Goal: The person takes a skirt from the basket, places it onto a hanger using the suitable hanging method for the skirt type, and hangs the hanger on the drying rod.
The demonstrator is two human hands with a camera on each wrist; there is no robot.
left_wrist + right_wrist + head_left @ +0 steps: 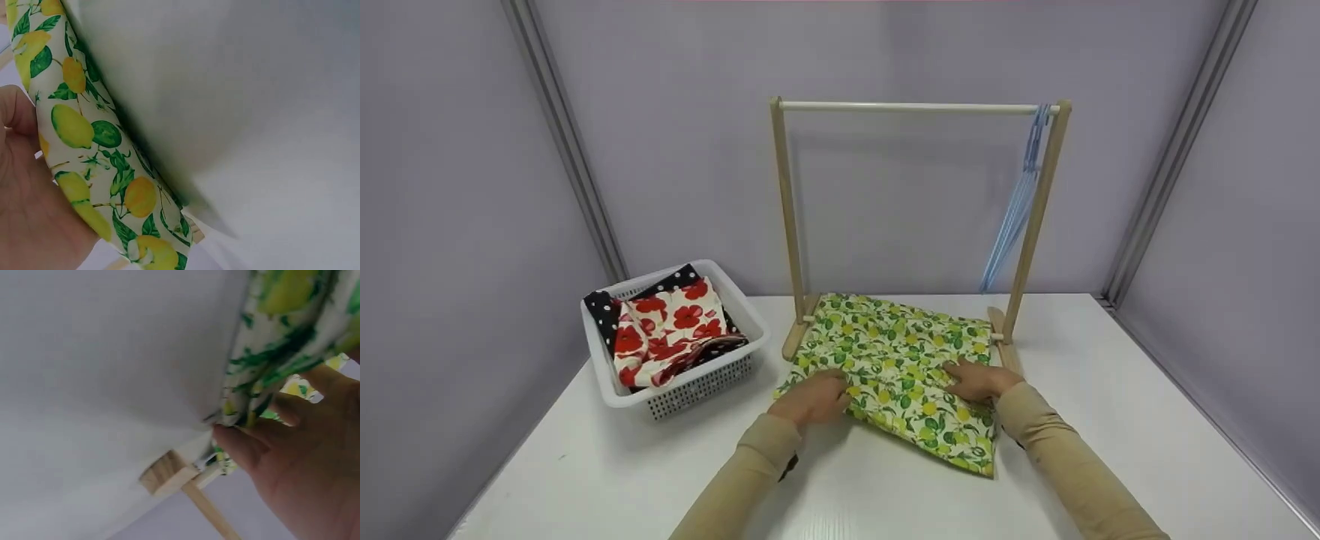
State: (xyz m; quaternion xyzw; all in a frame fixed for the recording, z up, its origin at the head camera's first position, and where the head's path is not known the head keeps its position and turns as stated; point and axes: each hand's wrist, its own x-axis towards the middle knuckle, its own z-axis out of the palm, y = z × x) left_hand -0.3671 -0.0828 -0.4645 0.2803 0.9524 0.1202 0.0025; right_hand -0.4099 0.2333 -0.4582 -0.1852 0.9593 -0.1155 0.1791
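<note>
- The left hand (811,399) is pinching the near-left edge of the lemon-print cloth (896,360); it seems best to be keeping this hold firm while the fabric is being straightened.
- The right hand (979,380) is gripping a fold of the cloth with curled fingers (247,444).
- The cloth is lying on the table (1110,420) under and between both hands, reaching beyond them to the wooden rack (919,107).

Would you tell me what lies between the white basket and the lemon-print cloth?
Only bare white table separates basket and cloth, per the head view.
</note>
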